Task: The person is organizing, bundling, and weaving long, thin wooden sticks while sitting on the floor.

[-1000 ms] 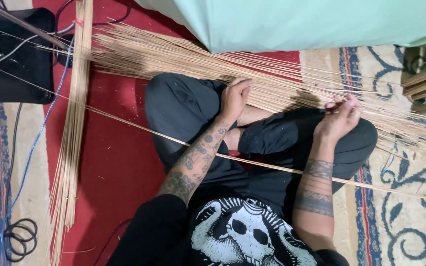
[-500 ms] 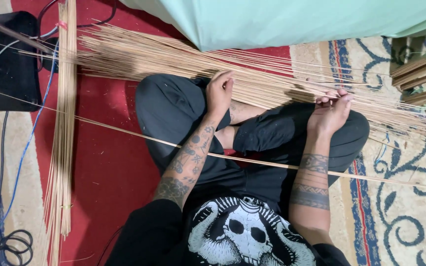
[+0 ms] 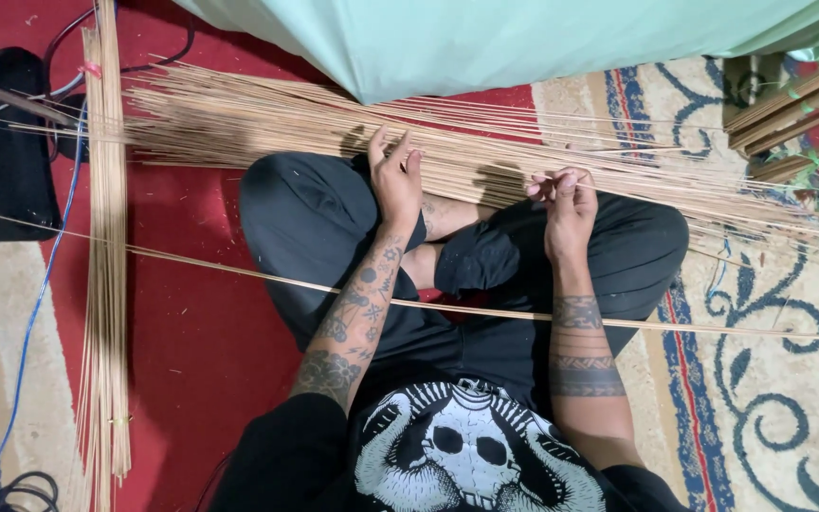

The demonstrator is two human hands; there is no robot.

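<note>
Pile of thin sticks (image 3: 267, 123) lies on the red carpet (image 3: 191, 322) in front of the crossed legs, long axis running left to right across the view, fanning slightly and sloping down toward the right. Left hand (image 3: 395, 180) rests palm-down on the near edge of the pile, fingers straight and close together, pointing away from the body; forearm angled up from the lap. Right hand (image 3: 566, 204) hovers at the same edge, fingertips curled and pinched on a few strands, wrist straight. One single stick (image 3: 485, 311) crosses the lap, same left-right axis. A tied bundle (image 3: 106, 265) lies at left, long axis pointing away from the body.
</note>
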